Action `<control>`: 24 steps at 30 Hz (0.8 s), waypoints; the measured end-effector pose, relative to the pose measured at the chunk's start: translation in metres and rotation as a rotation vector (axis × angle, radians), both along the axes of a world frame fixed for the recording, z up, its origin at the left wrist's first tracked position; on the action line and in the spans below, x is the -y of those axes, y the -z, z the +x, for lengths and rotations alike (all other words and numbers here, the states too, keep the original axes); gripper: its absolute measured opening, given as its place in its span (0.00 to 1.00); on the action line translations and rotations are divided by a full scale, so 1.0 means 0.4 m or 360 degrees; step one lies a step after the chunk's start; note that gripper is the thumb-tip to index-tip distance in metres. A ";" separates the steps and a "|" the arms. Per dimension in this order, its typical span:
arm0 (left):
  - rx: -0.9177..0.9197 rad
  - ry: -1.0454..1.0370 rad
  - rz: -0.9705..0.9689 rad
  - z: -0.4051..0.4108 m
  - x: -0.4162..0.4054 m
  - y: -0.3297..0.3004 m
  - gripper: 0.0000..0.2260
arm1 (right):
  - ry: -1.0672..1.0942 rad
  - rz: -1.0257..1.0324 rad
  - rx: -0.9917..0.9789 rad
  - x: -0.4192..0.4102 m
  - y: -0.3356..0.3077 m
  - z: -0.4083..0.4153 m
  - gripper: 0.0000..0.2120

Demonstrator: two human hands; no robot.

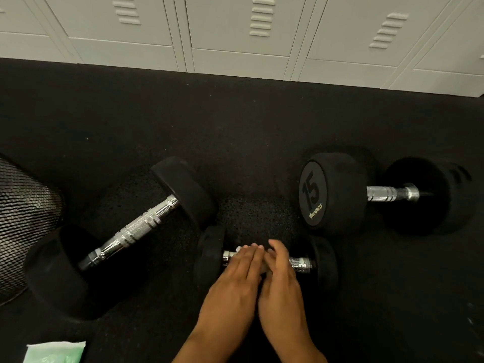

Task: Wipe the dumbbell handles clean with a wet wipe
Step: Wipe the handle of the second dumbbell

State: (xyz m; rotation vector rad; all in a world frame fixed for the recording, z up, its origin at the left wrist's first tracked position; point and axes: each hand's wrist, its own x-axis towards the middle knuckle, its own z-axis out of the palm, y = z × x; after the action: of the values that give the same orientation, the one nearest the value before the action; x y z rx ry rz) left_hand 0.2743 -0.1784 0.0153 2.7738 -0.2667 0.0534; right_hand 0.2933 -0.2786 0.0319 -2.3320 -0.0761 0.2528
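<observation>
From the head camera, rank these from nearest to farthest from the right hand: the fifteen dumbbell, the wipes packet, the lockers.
1. Fifteen dumbbell, up and right of the right hand.
2. Wipes packet, bottom left corner.
3. Lockers, along the top.

view: head, single | position: above the black floor (235, 132), worn by the person | facing: forward and steeply down | range: close over both hands | far edge: grey lockers (241, 35)
</observation>
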 end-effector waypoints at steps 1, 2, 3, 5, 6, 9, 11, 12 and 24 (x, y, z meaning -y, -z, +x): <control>-0.0009 0.0007 0.0047 0.008 0.006 0.002 0.23 | 0.0008 0.0021 -0.0003 0.010 -0.012 0.003 0.25; -0.0011 -0.0003 0.0070 0.018 0.012 0.003 0.22 | 0.0007 0.0002 0.0002 0.019 -0.022 0.006 0.25; -0.0012 -0.0033 0.0067 0.027 0.017 0.002 0.20 | 0.0022 -0.0061 0.0054 0.031 -0.033 0.009 0.24; -0.0052 -0.0137 0.0033 0.042 0.029 0.006 0.19 | 0.0084 -0.0284 0.0301 0.065 -0.042 0.014 0.24; -0.0075 -0.0195 0.0011 0.048 0.033 0.010 0.20 | 0.0100 -0.0377 0.0406 0.084 -0.043 0.016 0.24; -0.0144 -0.0255 0.0051 0.062 0.043 0.024 0.26 | 0.0167 -0.0570 0.0398 0.132 -0.022 0.022 0.23; -0.0109 -0.0280 0.0065 0.068 0.045 0.027 0.27 | 0.0151 -0.0601 0.0271 0.147 -0.007 0.027 0.24; -0.0075 -0.0289 0.0037 0.067 0.045 0.025 0.25 | 0.0117 -0.0592 0.0241 0.151 -0.001 0.027 0.25; -0.0161 -0.0164 -0.0095 0.096 0.065 0.034 0.20 | 0.0124 -0.0583 0.0353 0.151 0.037 0.030 0.32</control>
State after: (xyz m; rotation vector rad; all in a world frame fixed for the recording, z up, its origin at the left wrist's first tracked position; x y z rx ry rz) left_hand 0.3126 -0.2046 0.0016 2.7185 -0.0945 -0.0524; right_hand 0.3053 -0.3388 0.0169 -2.7141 -0.0508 -0.0374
